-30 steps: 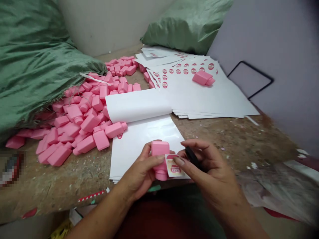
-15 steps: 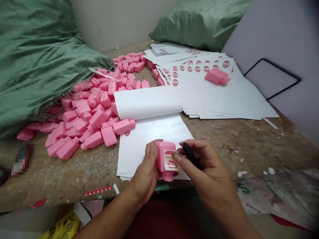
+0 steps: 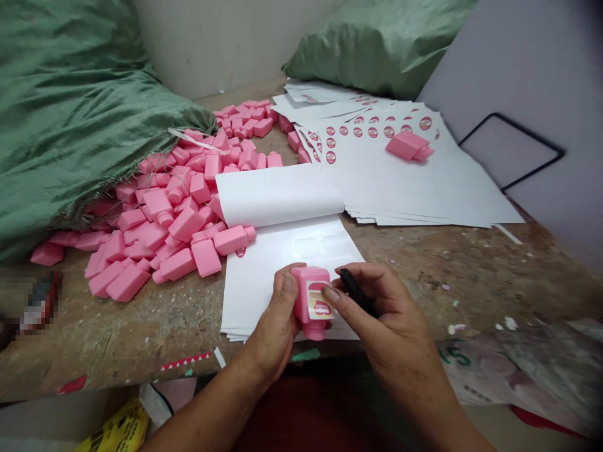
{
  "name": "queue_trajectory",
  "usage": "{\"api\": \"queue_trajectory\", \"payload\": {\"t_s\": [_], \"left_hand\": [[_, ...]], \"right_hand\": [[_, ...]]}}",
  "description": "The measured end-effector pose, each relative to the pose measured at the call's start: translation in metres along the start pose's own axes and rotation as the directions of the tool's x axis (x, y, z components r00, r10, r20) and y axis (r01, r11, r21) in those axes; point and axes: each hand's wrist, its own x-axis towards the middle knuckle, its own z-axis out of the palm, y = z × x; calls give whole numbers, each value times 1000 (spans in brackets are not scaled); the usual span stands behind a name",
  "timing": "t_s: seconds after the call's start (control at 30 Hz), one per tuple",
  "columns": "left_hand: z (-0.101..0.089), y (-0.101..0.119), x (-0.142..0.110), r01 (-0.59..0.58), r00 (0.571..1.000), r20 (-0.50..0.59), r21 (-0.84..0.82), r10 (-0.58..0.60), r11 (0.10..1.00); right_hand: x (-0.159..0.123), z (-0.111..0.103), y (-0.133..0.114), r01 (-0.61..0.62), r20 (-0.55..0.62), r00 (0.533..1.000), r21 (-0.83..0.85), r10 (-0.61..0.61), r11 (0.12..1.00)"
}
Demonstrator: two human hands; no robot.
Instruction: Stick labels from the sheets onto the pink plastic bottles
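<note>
My left hand (image 3: 273, 314) grips a pink plastic bottle (image 3: 301, 301), which stands with its cap pointing down over a white sheet (image 3: 277, 282). A cream and red label (image 3: 320, 301) lies on the bottle's face. The fingertips of my right hand (image 3: 384, 307) rest against the label's edge, and its curled fingers hold a slim black tool (image 3: 355, 290). Its far end is hidden in my hand. Behind my hands, the backing sheet's upper part (image 3: 277, 194) is folded over.
A heap of pink bottles (image 3: 174, 220) spills from a green woven sack (image 3: 80, 107) onto a scuffed wooden bench (image 3: 447, 276). Stacked sheets of round labels (image 3: 414, 188) lie at the back right, with one bottle (image 3: 409, 145) on them. Walls close the back and right.
The label has moved from the bottle's edge onto its face, and the bottle has turned to show it. My right fingertips now press at the label. The view has shifted slightly.
</note>
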Motion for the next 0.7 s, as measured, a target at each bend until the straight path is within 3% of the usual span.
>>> {"api": "queue_trajectory", "payload": {"t_s": [0.3, 0.43, 0.6, 0.7], "left_hand": [[0, 2, -2, -11, 1000, 3, 111, 11, 994], [-3, 2, -4, -6, 998, 65, 183, -6, 983], [-3, 5, -8, 15, 997, 79, 72, -21, 997], [0, 9, -10, 37, 998, 48, 26, -39, 999]], "right_hand": [[-2, 0, 2, 28, -31, 999, -109, -32, 994], [-4, 0, 5, 158, -27, 984, -339, -178, 927], [0, -7, 6, 313, 22, 935, -516, -353, 797], [7, -16, 6, 208, -5, 973, -410, -231, 888]]}}
